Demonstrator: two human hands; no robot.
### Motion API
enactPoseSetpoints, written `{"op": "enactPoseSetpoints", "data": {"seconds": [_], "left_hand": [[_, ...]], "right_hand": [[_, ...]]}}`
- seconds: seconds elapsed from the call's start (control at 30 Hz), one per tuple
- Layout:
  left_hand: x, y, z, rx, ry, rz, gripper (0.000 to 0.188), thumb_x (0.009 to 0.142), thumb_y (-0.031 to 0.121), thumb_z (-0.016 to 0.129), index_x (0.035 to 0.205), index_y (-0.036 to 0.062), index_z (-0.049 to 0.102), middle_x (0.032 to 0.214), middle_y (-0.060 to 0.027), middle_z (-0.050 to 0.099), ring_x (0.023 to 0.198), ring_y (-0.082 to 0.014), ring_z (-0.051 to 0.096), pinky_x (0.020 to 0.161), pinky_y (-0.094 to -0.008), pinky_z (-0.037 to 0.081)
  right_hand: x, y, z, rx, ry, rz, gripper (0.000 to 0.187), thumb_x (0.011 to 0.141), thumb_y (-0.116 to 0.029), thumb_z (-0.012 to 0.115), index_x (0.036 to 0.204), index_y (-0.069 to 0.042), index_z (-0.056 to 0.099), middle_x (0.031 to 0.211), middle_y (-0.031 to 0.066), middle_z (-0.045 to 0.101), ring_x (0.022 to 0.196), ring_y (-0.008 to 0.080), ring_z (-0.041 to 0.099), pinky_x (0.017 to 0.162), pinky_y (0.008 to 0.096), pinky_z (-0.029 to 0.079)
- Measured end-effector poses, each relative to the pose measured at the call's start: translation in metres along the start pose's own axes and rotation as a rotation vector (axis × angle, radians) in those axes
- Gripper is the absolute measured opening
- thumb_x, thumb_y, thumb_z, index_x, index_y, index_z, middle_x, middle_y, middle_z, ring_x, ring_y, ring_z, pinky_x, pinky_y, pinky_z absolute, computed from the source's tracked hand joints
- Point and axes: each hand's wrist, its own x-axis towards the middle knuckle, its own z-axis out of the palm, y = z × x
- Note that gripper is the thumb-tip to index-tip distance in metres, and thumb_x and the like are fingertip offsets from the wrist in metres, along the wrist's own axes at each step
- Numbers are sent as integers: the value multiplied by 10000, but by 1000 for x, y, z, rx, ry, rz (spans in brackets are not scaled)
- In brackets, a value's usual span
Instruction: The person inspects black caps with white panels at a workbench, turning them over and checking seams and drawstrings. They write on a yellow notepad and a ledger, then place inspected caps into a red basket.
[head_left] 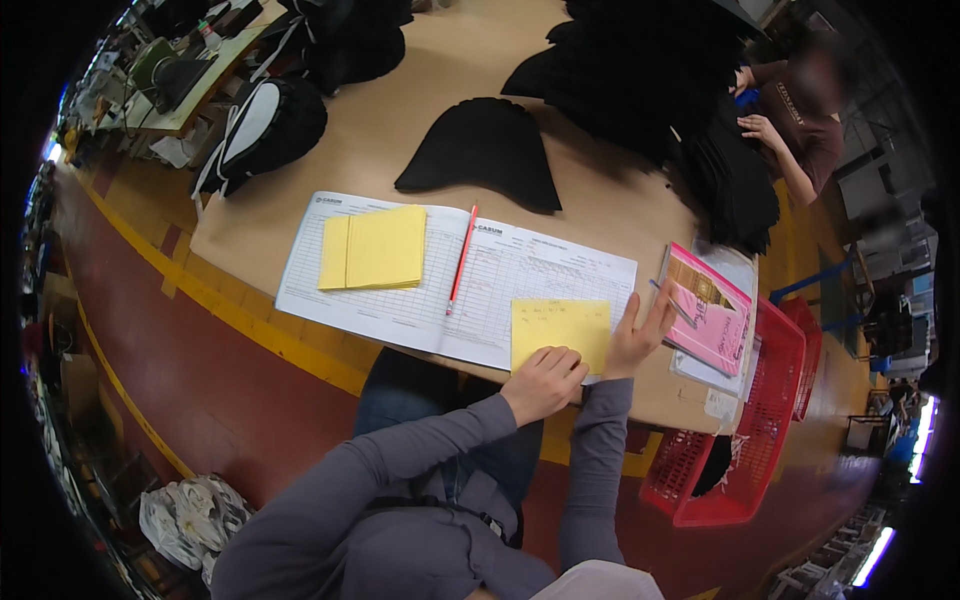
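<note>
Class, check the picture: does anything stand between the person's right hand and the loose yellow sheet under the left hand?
Nothing visible does. The right hand is at the right edge of the yellow sheet; the red pencil lies off to the sheet's left.

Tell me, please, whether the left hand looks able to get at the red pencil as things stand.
Probably yes: the red pencil lies uncovered on the open book, with only flat paper between it and the left hand.

Piled black pieces (640,85) far right, black panel (485,150) far middle, red basket (782,370) at right, green machine (150,68) far left, white plastic bag (195,512) near left
</note>
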Motion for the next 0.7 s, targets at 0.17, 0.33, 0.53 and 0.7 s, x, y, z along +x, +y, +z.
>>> {"op": "enactPoseSetpoints", "data": {"seconds": [0.17, 0.33, 0.53, 0.7], "left_hand": [[1, 1, 0, -11, 2, 39, 201, 831, 180, 667, 1000, 89, 609, 963, -41, 571, 960, -204, 581, 872, -330, 469], [-12, -4, -2, -155, -82, 114, 201, 807, 137, 679, 998, 89, 638, 901, -46, 601, 880, -209, 621, 815, -308, 495], [-30, -17, -15, -372, -55, 189, 294, 779, 74, 684, 1070, 103, 659, 1027, -41, 639, 1024, -196, 633, 939, -355, 488], [-52, -28, -53, -310, -115, 148, 297, 812, 75, 664, 1101, 140, 666, 1155, -25, 631, 1193, -199, 585, 1096, -445, 391]], "right_hand": [[-4, 18, -3, 29, -375, 144, 245, 942, -64, 604, 1170, -10, 677, 1037, 143, 654, 926, 257, 621, 804, 342, 490], [-8, 6, -16, 265, -186, 252, 288, 934, -2, 580, 1211, -32, 652, 985, 120, 660, 874, 251, 619, 753, 343, 521], [-30, -5, -65, 199, -654, 204, 425, 960, -67, 561, 1382, -108, 543, 1328, 154, 584, 1160, 274, 580, 932, 377, 500], [-51, 4, -69, -235, -821, -85, 371, 981, -265, 545, 1336, -169, 592, 1429, 76, 517, 1326, 337, 436, 1155, 497, 237]]}}
